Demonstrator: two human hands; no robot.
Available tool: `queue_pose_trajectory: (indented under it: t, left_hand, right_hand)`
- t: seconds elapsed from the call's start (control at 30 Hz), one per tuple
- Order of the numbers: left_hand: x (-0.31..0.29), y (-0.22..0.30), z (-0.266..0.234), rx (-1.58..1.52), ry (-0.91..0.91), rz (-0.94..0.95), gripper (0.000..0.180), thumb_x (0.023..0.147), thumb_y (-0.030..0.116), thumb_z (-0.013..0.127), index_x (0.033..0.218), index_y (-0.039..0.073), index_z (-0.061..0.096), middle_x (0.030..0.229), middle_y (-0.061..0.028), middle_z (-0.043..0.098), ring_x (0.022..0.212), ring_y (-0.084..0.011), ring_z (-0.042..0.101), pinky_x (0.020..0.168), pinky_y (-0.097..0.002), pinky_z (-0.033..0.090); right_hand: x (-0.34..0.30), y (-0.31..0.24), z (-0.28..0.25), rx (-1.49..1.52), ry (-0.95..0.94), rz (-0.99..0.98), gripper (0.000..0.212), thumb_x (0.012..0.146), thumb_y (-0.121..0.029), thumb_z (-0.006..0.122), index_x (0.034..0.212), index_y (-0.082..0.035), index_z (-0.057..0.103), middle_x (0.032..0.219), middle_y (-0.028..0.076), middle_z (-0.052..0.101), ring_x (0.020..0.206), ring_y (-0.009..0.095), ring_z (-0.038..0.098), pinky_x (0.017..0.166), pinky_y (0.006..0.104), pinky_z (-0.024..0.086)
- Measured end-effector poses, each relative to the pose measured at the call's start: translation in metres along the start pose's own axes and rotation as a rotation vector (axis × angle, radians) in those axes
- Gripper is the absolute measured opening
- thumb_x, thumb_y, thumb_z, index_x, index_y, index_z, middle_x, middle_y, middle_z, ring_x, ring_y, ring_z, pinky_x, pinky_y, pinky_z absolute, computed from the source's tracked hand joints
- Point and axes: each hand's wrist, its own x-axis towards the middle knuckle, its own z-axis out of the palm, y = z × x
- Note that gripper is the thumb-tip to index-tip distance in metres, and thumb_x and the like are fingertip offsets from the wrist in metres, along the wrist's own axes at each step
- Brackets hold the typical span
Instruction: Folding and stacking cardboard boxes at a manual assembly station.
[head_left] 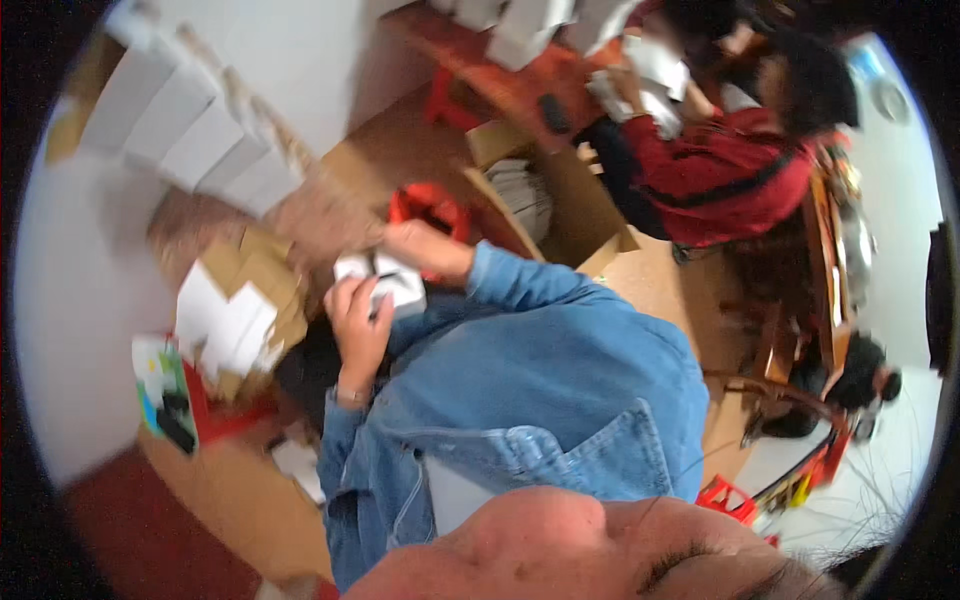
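Both hands meet at the centre of the frame around a small white box (385, 280). Left hand (358, 325) curls closed around the box's lower side, fingers wrapped over its edge; right hand (425, 248) closes on its upper side from above, denim sleeve (520, 290) trailing toward the lower right. A dark line or slot shows on the box face between the hands, though motion blur hides what it is. Working this fold well seems to call for a steady left-hand grip while the right presses the panels square, thumbs kept clear of the seam. Just left of the hands lies a heap of flat white blanks (225, 325) on brown cardboard (265, 270). A red stool (430, 205) sits just above them. Finished white boxes (185, 125) line the upper left, and another person in a red top (730, 180) works at upper right.
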Motion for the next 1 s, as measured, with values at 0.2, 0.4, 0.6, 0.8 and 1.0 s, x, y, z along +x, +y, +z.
queue_pose_trajectory:
  t: [0.2,0.4,0.6,0.8,1.0]
  left_hand:
    - [-0.002,-0.001,-0.001,-0.026,0.047,-0.007,0.046,0.078,0.023,0.085,0.116,0.005,0.067,0.12,-0.014,0.057,0.115,-0.0356,0.053,0.101,-0.0464,0.044]
    - [-0.019,-0.01,0.014,-0.128,0.183,-0.284,0.095,0.068,0.043,0.093,0.14,0.003,0.045,0.132,-0.0195,0.045,0.125,-0.0373,0.047,0.107,-0.048,0.041]
    - [-0.014,-0.011,0.016,-0.156,0.197,-0.33,0.102,0.069,0.054,0.09,0.142,0.0,0.044,0.134,-0.0211,0.047,0.125,-0.0376,0.047,0.109,-0.0489,0.04]
    - [-0.017,-0.014,0.017,-0.178,0.163,-0.285,0.098,0.071,0.054,0.088,0.14,0.0,0.045,0.133,-0.0197,0.051,0.123,-0.0371,0.048,0.106,-0.0483,0.041]
    - [-0.023,-0.013,0.018,-0.16,0.134,-0.237,0.097,0.071,0.049,0.089,0.142,0.001,0.046,0.134,-0.0209,0.051,0.125,-0.0383,0.05,0.108,-0.0481,0.042]
  right_hand:
    - [-0.014,-0.058,-0.005,0.659,-0.038,0.233,0.026,0.102,-0.017,0.064,0.121,-0.001,0.072,0.108,0.002,0.073,0.1,0.009,0.065,0.087,0.027,0.054]
    - [-0.012,-0.055,-0.013,0.541,-0.165,0.199,0.03,0.103,-0.015,0.064,0.13,-0.004,0.067,0.109,-0.001,0.07,0.092,0.005,0.06,0.081,0.0238,0.051]
    - [-0.01,-0.048,-0.017,-0.126,-0.189,-0.402,0.035,0.097,-0.016,0.07,0.129,-0.001,0.065,0.134,0.012,0.063,0.118,0.02,0.062,0.098,0.035,0.05]
    - [-0.015,-0.055,-0.011,-0.086,-0.152,-0.117,0.047,0.091,-0.017,0.076,0.135,-0.007,0.064,0.137,0.019,0.062,0.122,0.032,0.062,0.101,0.0391,0.05]
    - [-0.01,-0.042,-0.006,-0.342,-0.078,-0.217,0.051,0.087,-0.016,0.078,0.136,-0.006,0.064,0.131,0.02,0.065,0.112,0.037,0.065,0.096,0.0417,0.052]
